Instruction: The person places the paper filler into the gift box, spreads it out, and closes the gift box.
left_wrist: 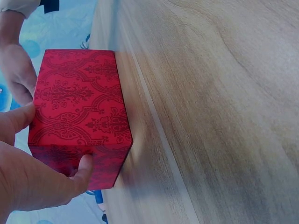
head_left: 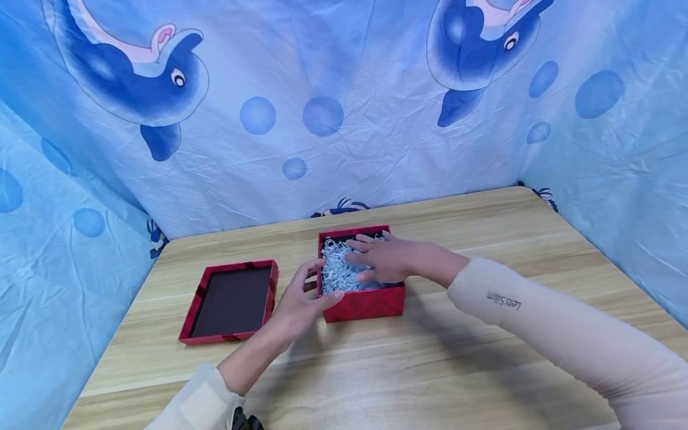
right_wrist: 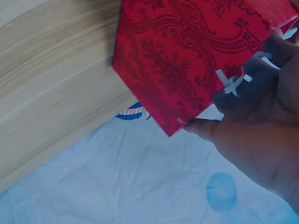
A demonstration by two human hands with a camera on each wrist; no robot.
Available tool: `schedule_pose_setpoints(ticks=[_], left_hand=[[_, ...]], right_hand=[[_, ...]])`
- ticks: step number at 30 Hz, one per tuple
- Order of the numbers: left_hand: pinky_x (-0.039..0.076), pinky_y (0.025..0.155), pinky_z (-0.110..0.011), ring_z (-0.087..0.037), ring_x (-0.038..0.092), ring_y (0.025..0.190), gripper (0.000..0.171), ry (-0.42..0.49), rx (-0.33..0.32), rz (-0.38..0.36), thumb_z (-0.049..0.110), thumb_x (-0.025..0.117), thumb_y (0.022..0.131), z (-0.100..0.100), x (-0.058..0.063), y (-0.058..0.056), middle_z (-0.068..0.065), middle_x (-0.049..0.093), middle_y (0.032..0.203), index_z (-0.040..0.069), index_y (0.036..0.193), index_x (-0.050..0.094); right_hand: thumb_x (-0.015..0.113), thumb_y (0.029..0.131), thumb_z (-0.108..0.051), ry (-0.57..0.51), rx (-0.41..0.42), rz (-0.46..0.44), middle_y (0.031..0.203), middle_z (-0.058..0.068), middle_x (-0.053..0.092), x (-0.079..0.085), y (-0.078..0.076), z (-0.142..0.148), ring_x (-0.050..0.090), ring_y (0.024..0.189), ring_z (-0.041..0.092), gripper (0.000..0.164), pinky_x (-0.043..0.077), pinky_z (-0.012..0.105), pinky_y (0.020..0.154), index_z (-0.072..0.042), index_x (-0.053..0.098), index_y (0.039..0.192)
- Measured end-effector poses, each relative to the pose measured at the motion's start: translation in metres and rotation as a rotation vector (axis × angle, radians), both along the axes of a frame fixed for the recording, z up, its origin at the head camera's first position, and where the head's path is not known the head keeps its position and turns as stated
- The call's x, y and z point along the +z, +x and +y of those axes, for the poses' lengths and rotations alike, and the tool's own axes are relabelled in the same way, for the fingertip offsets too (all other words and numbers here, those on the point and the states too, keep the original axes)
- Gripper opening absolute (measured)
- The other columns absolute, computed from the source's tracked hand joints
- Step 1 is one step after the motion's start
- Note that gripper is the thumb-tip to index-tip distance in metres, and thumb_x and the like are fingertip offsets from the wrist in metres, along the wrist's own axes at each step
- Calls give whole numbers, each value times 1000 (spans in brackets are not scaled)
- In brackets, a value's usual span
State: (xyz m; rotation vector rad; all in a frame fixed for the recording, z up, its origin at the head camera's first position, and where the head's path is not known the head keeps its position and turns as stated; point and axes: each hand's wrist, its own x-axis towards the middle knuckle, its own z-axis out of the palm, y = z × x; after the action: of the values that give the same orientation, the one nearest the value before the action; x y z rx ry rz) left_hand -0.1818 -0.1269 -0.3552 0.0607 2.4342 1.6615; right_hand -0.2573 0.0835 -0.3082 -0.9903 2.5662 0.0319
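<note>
A red patterned gift box (head_left: 365, 303) stands on the wooden table without its lid, filled with pale blue shredded paper (head_left: 335, 269). My left hand (head_left: 298, 304) steadies the box by its near left corner. In the left wrist view, the thumb is at the rim and a fingertip (left_wrist: 85, 167) lies on the side wall. Over the filling, my right hand (head_left: 381, 260) is spread palm down, its fingers touching the shredded paper. A few paper strands (right_wrist: 231, 83) poke up at the rim by the right fingers in the right wrist view.
Left of the box lies its red lid (head_left: 271, 286), dark inside facing up. Blue curtains with dolphins (head_left: 376, 161) hang behind and beside the wooden table (head_left: 484, 370). Bits of dark blue and white cord (head_left: 344, 207) show at the table's back edge.
</note>
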Motion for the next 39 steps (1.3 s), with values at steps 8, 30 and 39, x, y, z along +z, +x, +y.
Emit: schedule_pose_setpoints(ticks=[8,30,39], left_hand=[[47,97,-48,-35,37,134,73,0,0,-7,29,75,85,0,0,1,-6,34,150,27,145,34],[48,96,-48,-36,37,134,74,-12,16,4,31,77,82,1,0,2,-5,34,150,29,144,36],[49,95,-48,-36,37,135,73,-11,11,6,31,76,83,2,1,1,-5,33,150,30,144,36]], right_hand=[[47,100,-44,-170,28,97,161,3,9,8,2,22,0,148,24,64,2,59,114,-22,22,154],[43,102,-39,-307,-107,122,161,8,3,8,-12,68,-3,147,28,65,1,64,112,-14,15,154],[45,102,-34,-317,-158,157,161,11,6,7,-12,79,0,147,32,63,0,65,111,-12,16,154]])
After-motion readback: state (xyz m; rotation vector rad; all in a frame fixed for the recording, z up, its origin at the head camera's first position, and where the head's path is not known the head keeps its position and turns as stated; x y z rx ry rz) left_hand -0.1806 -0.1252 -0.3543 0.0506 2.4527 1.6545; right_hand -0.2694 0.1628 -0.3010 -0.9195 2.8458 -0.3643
